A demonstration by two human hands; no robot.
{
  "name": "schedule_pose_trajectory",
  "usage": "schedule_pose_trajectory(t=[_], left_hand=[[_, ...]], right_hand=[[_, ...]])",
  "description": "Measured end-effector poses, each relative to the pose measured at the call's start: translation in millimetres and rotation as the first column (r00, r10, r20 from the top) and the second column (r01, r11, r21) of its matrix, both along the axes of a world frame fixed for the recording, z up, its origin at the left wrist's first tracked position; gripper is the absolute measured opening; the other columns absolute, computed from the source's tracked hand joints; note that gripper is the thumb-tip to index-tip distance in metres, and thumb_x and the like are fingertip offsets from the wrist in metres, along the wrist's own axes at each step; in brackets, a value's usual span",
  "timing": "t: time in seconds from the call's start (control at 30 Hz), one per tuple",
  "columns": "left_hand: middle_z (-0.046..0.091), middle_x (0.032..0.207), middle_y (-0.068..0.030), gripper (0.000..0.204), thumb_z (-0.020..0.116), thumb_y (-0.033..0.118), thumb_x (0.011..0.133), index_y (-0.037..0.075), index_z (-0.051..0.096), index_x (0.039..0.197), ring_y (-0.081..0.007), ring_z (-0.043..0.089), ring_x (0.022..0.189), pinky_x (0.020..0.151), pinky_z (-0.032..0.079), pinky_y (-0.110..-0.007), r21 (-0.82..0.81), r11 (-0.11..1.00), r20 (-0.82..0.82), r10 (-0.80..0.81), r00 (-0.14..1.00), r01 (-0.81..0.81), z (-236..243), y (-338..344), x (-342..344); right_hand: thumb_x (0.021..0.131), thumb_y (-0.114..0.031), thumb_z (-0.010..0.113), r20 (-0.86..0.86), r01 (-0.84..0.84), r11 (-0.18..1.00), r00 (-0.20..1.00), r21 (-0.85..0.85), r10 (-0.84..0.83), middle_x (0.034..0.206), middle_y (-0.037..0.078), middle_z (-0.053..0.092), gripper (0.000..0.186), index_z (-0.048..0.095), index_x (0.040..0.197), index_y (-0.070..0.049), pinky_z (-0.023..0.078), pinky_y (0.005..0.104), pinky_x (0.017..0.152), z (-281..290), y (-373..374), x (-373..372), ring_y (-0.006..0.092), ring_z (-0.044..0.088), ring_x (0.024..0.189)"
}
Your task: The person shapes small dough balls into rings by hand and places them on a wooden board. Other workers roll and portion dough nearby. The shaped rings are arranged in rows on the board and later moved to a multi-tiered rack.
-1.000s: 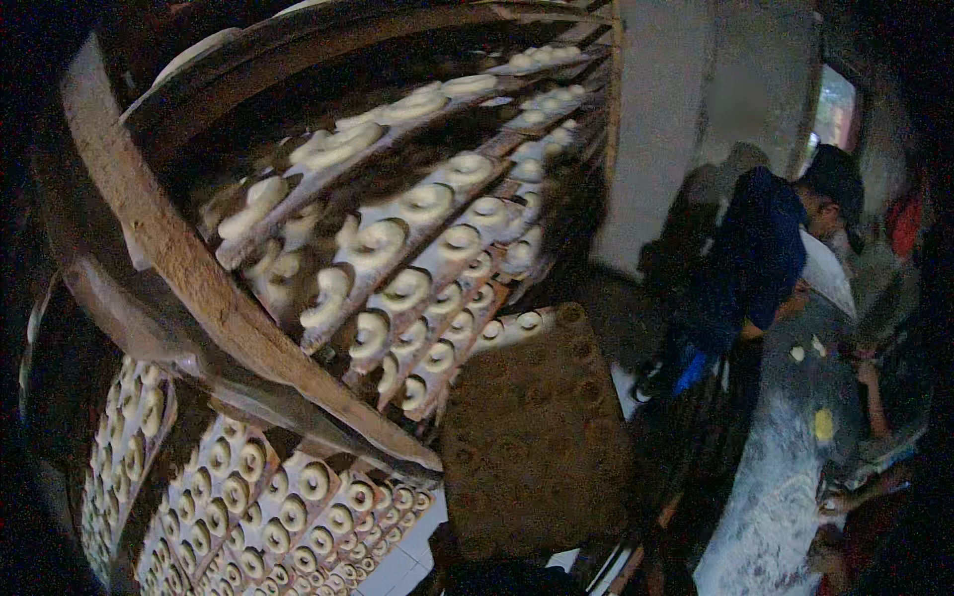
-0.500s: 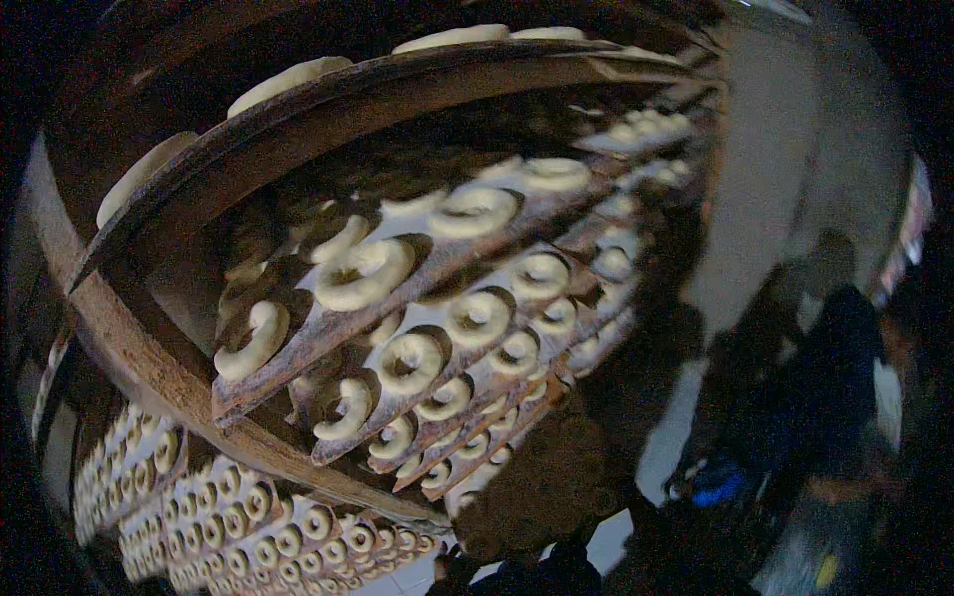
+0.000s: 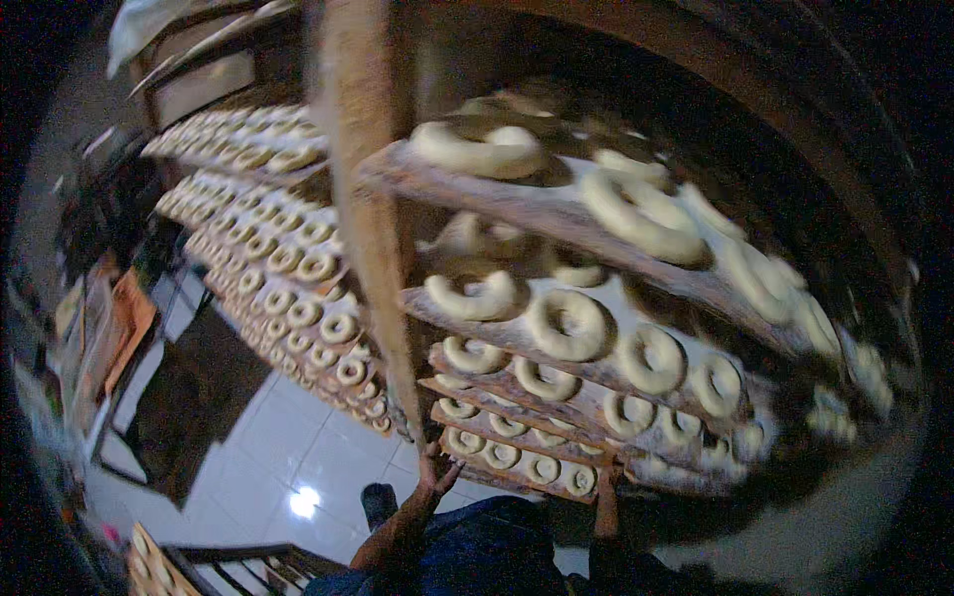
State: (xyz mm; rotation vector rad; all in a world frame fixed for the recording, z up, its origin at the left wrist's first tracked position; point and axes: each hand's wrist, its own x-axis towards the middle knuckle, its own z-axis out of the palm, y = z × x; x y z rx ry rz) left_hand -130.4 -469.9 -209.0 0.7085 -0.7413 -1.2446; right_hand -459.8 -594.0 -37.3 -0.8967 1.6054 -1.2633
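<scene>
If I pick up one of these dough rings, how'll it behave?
The dough ring would likely sag, being thick and soft-looking. Lying flat on its board, it probably won't roll. The floury-looking board top suggests it may lift without much sticking.

The person stands at a wooden rack, left hand (image 3: 435, 475) and right hand (image 3: 608, 485) at opposite ends of a low board (image 3: 523, 465) lined with pale dough rings (image 3: 544, 469); it's too dim to tell how the fingers sit. More floured boards (image 3: 537, 214) of rings rise above it. A wooden post (image 3: 370, 149) parts them from a second, leftward bank of ring-laden boards (image 3: 288, 179). White floor tiles (image 3: 263, 462) below catch a bright glare (image 3: 304, 502) near a dark shoe (image 3: 378, 505).
</scene>
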Motion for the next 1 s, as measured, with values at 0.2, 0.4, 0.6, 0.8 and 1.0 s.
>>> schedule_pose_trajectory(t=[0.2, 0.4, 0.6, 0.8, 1.0], left_hand=[[0.06, 0.091, 0.005, 0.026, 0.058, 0.036, 0.092, 0.021, 0.056, 0.114, -0.016, 0.057, 0.085, 0.076, 0.053, -0.041, 0.378, 0.918, -0.649, 0.354, 0.674, -0.118, 47, -27, -21], [0.058, 0.104, -0.0065, 0.032, 0.05, 0.026, 0.095, 0.004, 0.058, 0.117, -0.0208, 0.057, 0.094, 0.083, 0.051, -0.04, 0.468, 0.828, -0.47, 0.529, 0.706, -0.309, 9, -53, 5], [0.056, 0.079, -0.0013, 0.026, 0.056, 0.03, 0.095, 0.005, 0.063, 0.098, -0.0139, 0.053, 0.072, 0.065, 0.047, -0.032, 0.39, 0.636, 0.408, 0.53, 0.744, -0.666, 44, -57, 6], [0.058, 0.077, -0.0049, 0.028, 0.061, 0.033, 0.091, 0.005, 0.061, 0.096, -0.0169, 0.055, 0.068, 0.064, 0.049, -0.036, -0.063, 0.701, 0.752, 0.501, 0.428, -0.71, -63, -55, 11], [0.065, 0.094, -0.0072, 0.027, 0.063, 0.022, 0.086, 0.006, 0.06, 0.107, -0.0168, 0.059, 0.079, 0.07, 0.049, -0.036, 0.394, 0.617, 0.488, 0.488, 0.724, -0.681, 117, 181, 98]], right_hand=[[0.089, -0.018, 0.052, -0.029, -0.075, 0.997, 0.997, 0.011, 0.076, 0.114, 0.018, 0.055, 0.036, 0.056, 0.115, 0.006, 0.046, 0.0364, 0.087, -12, -35, -5, 0.0227, 0.054, 0.1], [0.088, -0.016, 0.053, -0.147, -0.087, 0.996, 0.985, 0.021, 0.089, 0.116, 0.018, 0.055, 0.035, 0.056, 0.115, 0.007, 0.045, 0.0364, 0.088, -35, -21, 20, 0.0226, 0.053, 0.103], [0.088, -0.013, 0.053, -0.289, -0.158, 0.987, 0.944, 0.028, 0.16, 0.117, 0.018, 0.054, 0.035, 0.056, 0.116, 0.007, 0.044, 0.0365, 0.09, -58, 3, 73, 0.0226, 0.053, 0.105], [0.087, -0.011, 0.054, -0.416, -0.521, 0.853, 0.769, 0.029, 0.484, 0.119, 0.018, 0.053, 0.034, 0.056, 0.116, 0.007, 0.044, 0.0365, 0.091, -55, 27, 190, 0.0225, 0.052, 0.107], [0.087, -0.009, 0.055, -0.391, -0.762, 0.634, 0.548, 0.133, 0.74, 0.12, 0.019, 0.053, 0.033, 0.056, 0.117, 0.007, 0.043, 0.0366, 0.093, -103, 101, 317, 0.0225, 0.052, 0.109]])
